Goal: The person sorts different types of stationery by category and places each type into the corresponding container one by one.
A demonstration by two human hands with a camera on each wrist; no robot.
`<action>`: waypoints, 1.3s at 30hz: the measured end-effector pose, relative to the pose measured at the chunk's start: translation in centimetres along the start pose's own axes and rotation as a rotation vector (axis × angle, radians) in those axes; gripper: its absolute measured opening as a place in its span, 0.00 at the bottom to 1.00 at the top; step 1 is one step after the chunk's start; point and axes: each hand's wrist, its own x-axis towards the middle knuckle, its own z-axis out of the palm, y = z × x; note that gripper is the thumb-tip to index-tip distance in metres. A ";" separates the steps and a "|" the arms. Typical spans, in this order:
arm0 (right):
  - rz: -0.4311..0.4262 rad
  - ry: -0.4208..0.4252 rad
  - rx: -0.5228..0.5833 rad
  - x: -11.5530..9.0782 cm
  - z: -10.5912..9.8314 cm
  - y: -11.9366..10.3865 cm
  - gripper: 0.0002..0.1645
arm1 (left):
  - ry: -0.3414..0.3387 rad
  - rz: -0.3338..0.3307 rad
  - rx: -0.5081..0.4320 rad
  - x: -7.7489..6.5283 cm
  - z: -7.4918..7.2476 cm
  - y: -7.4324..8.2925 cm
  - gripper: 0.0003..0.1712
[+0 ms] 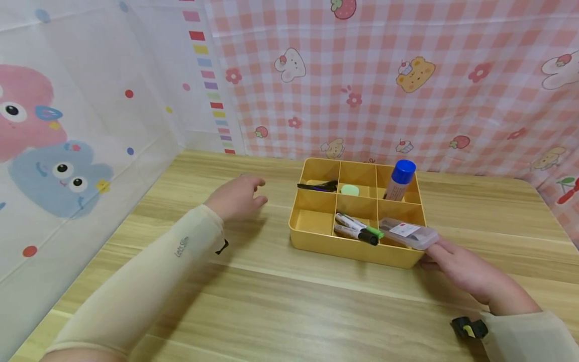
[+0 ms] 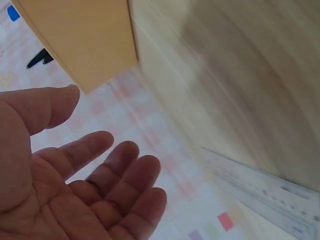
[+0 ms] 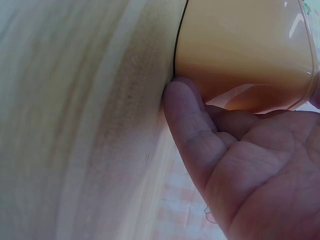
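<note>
A yellow desk organizer [image 1: 353, 254] with several compartments stands on the table. My right hand [image 1: 468, 269] grips its front right corner, its lower fingers [image 3: 187, 117] against the base of the wall in the right wrist view. Right above that hand, a clear plastic case [image 1: 409, 233] lies tilted over the organizer's rim. My left hand [image 1: 237, 197] is held over the table left of the organizer, apart from it. Its fingers are spread and relaxed, and the palm [image 2: 60, 205] holds nothing in the left wrist view.
In the organizer are two markers [image 1: 355, 232], dark pens [image 1: 318, 186], a pale green round item [image 1: 350, 190] and an upright blue-capped glue stick [image 1: 400, 181]. A clear ruler [image 2: 265, 192] lies on the table near my left hand. Patterned cloth [image 1: 362, 90] hangs behind.
</note>
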 end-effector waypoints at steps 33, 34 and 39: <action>-0.048 0.005 0.015 0.1 -0.1 0.2 0.37 | -0.139 -0.119 0.027 -0.4 1.5 -4.8 0.36; -0.051 0.003 0.016 0.2 -0.1 0.2 0.37 | -0.141 -0.121 0.030 -0.4 1.5 -4.8 0.36; -0.041 0.005 0.019 0.2 -0.1 0.2 0.37 | -0.142 -0.119 0.045 -0.2 1.7 -5.1 0.36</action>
